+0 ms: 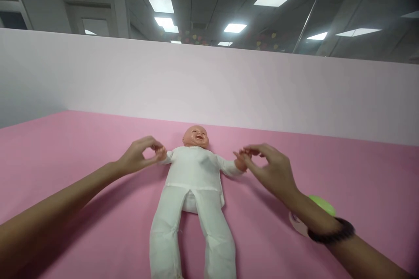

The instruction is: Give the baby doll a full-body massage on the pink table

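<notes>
A baby doll [195, 170] in white clothes lies on its back on the pink surface [111, 218], its head toward the far wall and its arms spread out. My left hand [142, 154] pinches the doll's hand on the left side between thumb and fingers. On the right side, my right hand [270, 165] has its thumb and fingers closed on the doll's other hand. The doll's face points up, and its feet are cut off by the lower edge of the view.
Behind the doll stands a low white wall [209, 83] with glass above it. A green and pink round object [322, 204] lies on the right, partly hidden under my right forearm, which wears a dark beaded bracelet [332, 233].
</notes>
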Demonstrator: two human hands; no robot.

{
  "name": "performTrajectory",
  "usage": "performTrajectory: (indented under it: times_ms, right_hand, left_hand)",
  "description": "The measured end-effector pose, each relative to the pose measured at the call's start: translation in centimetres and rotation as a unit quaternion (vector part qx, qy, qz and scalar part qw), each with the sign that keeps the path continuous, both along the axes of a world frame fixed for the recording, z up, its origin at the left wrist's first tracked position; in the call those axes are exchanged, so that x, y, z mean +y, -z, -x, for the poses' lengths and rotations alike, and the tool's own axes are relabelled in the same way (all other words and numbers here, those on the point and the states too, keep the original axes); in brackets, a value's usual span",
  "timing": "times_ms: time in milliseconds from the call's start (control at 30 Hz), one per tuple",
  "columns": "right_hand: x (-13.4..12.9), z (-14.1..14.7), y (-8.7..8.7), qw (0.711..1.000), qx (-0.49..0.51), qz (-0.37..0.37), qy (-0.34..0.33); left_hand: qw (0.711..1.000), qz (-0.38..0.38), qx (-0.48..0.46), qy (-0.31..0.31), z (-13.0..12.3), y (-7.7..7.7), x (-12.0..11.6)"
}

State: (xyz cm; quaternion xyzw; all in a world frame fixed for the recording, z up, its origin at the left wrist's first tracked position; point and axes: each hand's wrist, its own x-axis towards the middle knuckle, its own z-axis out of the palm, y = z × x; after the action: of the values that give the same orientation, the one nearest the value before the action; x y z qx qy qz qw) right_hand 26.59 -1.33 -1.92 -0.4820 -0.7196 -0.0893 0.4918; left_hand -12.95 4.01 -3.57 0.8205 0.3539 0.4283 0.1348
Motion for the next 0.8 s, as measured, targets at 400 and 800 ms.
performTrajectory:
  times_ms: [400,800]
  right_hand:
    - [-2.8,0.8,3.3,0.969,-0.197,-0.102,-0.111]
    - [11.8,2.1,4.8,0.908,0.055,0.385,0.155]
  left_hand:
    - [0.998,-0.015,0.059,0.016,0.3,0.4,-2.6]
    - [0.885,0.309,0.054,-0.345,-3.2,2.5,10.2]
